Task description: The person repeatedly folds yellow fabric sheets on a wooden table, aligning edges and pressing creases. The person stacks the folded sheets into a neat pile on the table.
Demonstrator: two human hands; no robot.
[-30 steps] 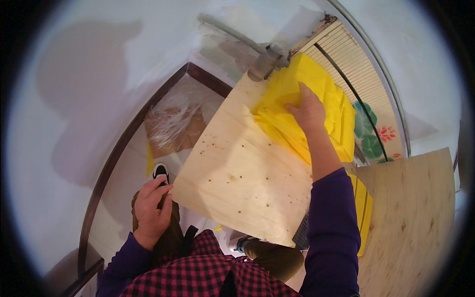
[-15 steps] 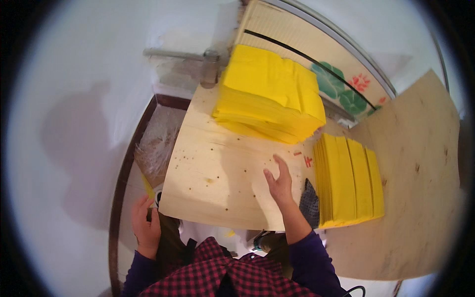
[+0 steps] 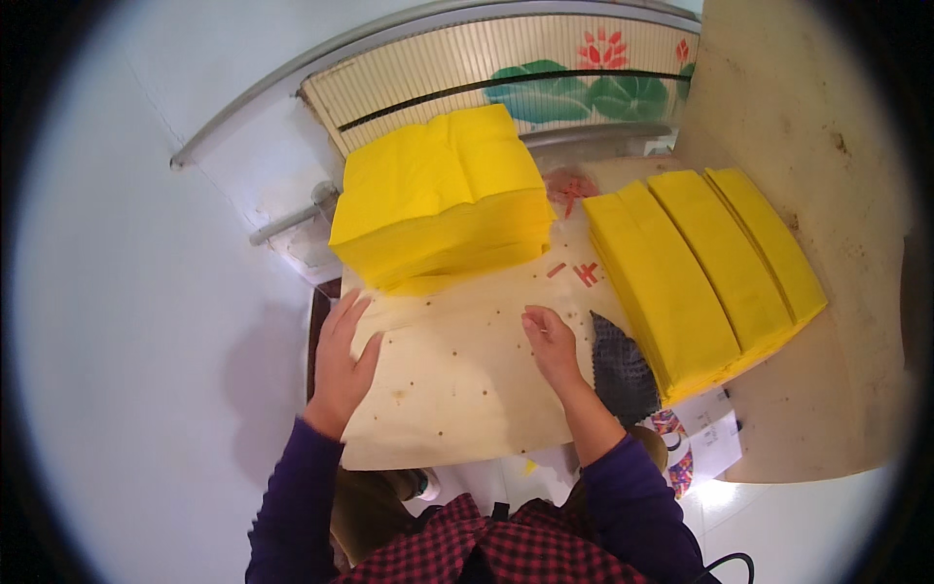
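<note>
My left hand (image 3: 342,365) hovers at the left side of a pale wooden tabletop (image 3: 457,389), open, its fingers spread and nothing in it. Over the middle right of the tabletop is my right hand (image 3: 553,346), its fingers loosely bent and no object visible in them. A thick stack of folded yellow sheets (image 3: 438,185) lies beyond my hands, touched by neither. To the right stand more yellow bundles (image 3: 671,282), side by side. Between them and my right hand lies a dark grey cloth with a jagged edge (image 3: 623,375).
Short red strips or marks (image 3: 587,274) show on the tabletop, and a reddish bundle (image 3: 571,187) sits behind, between the yellow stacks. A tall wooden board (image 3: 808,127) rises at the right. A slatted panel with painted flowers (image 3: 409,92) and a metal pipe (image 3: 292,226) stand at the back.
My left hand has risen from below the tabletop's near left edge to above its left side. The right hand's fingers have bent in. The view has turned, shifting the stacks.
</note>
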